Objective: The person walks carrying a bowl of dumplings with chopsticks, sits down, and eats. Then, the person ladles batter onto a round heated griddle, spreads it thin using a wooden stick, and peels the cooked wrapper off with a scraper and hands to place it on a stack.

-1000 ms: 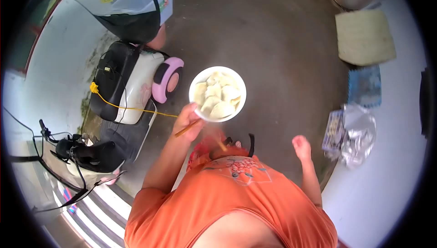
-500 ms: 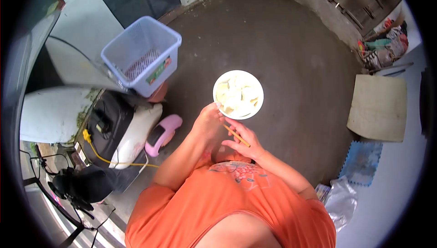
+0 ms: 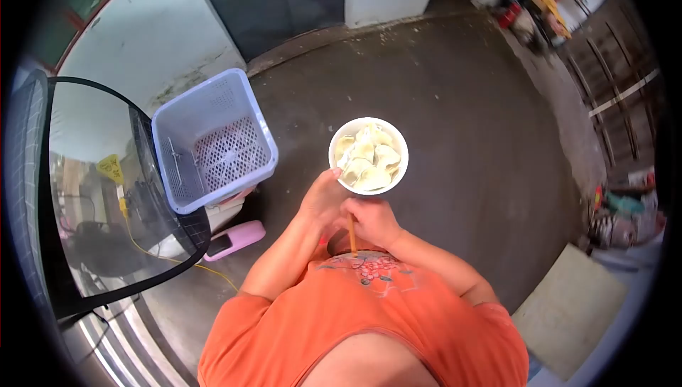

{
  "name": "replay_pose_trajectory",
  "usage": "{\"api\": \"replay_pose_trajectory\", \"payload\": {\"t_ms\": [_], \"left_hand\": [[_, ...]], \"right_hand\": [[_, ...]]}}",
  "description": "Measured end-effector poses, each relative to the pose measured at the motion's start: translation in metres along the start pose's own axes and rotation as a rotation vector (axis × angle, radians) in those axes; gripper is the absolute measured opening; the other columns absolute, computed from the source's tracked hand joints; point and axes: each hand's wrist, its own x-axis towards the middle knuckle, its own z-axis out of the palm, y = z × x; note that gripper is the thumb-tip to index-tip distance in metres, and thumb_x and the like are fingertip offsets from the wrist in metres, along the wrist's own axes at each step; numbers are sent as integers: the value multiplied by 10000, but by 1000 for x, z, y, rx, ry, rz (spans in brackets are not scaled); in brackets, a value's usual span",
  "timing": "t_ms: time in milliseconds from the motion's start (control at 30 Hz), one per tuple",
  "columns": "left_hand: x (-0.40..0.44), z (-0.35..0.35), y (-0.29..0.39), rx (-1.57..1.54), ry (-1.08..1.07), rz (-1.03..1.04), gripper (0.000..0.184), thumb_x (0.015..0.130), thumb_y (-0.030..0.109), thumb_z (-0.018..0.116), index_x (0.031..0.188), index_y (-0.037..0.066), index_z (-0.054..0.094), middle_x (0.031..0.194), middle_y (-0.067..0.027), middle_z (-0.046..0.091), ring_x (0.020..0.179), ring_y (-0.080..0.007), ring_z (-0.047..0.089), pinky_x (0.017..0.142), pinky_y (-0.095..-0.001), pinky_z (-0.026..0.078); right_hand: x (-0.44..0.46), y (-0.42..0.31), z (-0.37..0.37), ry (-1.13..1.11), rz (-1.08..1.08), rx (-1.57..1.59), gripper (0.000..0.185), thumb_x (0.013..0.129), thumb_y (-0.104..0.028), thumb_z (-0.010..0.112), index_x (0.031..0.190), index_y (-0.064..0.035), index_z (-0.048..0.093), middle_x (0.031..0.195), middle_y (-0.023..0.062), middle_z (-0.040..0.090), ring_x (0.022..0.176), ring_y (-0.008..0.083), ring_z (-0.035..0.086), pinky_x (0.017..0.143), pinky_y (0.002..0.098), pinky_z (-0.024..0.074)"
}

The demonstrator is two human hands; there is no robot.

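A white bowl [image 3: 404,167] filled with pale dumplings [image 3: 366,154] is held out in front of my body. My left hand [image 3: 322,196] grips the bowl's near-left edge, the thumb at the rim and the other fingers hidden underneath. Just below the bowl, my right hand [image 3: 374,221] is closed around wooden chopsticks [image 3: 352,233], whose visible end points down toward my orange shirt [image 3: 369,302]. Whether the right hand also touches the bowl's underside, I cannot tell.
To the left, a blue plastic basket [image 3: 268,147] sits on a scooter, behind a clear windshield [image 3: 92,223]. A pink scooter part [image 3: 245,236] lies below it. A yellow cable [image 3: 213,270] runs low. At right are a pale board [image 3: 572,312] and piled items [image 3: 618,223].
My view has turned toward the left and moved forward past the scooter. The right hand has closed around the chopsticks, which now point more steeply down. The bowl stays in my left hand.
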Motion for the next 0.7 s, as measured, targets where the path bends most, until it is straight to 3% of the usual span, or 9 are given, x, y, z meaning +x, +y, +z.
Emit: {"api": "replay_pose_trajectory", "payload": {"t_ms": [67, 233, 300, 367, 433, 500, 567, 700], "left_hand": [[33, 7, 20, -60, 12, 42, 636, 706, 309, 644, 1237, 32, 427, 1202, -125, 514, 1111, -269, 479, 957, -428, 360], [121, -9, 70, -65, 176, 136, 671, 684, 317, 656, 1254, 61, 410, 1219, -103, 505, 1143, -277, 449, 966, -507, 312], [157, -35, 102, -68, 215, 104, 670, 674, 315, 662, 1246, 64, 420, 1219, -94, 505, 1144, -267, 451, 965, -509, 309], [183, -51, 136, -49, 278, 199, 673, 668, 306, 666, 1244, 58, 421, 1220, -98, 505, 1144, -262, 455, 962, -491, 324], [208, -69, 170, -62, 288, 213, 672, 663, 300, 668, 1239, 52, 426, 1218, -105, 506, 1124, -266, 472, 949, -476, 347], [232, -74, 204, -51, 319, 317, 670, 660, 295, 671, 1234, 47, 430, 1208, -113, 513, 1098, -271, 492, 931, -465, 368], [254, -76, 237, -65, 350, 374, 664, 663, 291, 670, 1231, 42, 433, 1197, -114, 521, 1093, -273, 497, 936, -461, 366], [300, -84, 297, -115, 435, 439, 666, 673, 285, 661, 1241, 37, 419, 1212, -113, 510, 1108, -275, 489, 939, -453, 372]], "right_hand": [[34, 32, -17, -56, -143, -210, 158, 713, -163, 659, 693, -85, 524, 650, 74, 533, 603, 276, 537, 566, 351, 450], [114, 111, -66, -123, -168, -312, 133, 761, -151, 594, 682, -78, 516, 621, 80, 501, 562, 274, 512, 535, 353, 413], [154, 149, -85, -95, -130, -329, 116, 783, -144, 560, 696, -75, 526, 675, 87, 516, 626, 281, 518, 554, 366, 403], [188, 189, -100, 20, -71, -503, 100, 806, -139, 516, 756, -70, 568, 748, 102, 527, 733, 296, 524, 613, 372, 414], [222, 223, -130, 173, 168, -522, 151, 803, -151, 496, 885, -78, 600, 821, 90, 545, 853, 296, 516, 744, 390, 411], [248, 274, -163, 273, 268, -611, 233, 798, -106, 494, 1016, -69, 565, 860, 89, 561, 871, 296, 532, 785, 376, 428], [274, 313, -203, 281, 743, -196, 300, 811, -81, 490, 1109, -69, 517, 894, 103, 580, 874, 305, 551, 795, 357, 442], [348, 411, -256, 257, 715, -328, 235, 830, -108, 518, 1055, -50, 557, 844, 115, 581, 808, 249, 576, 743, 320, 449]]}}
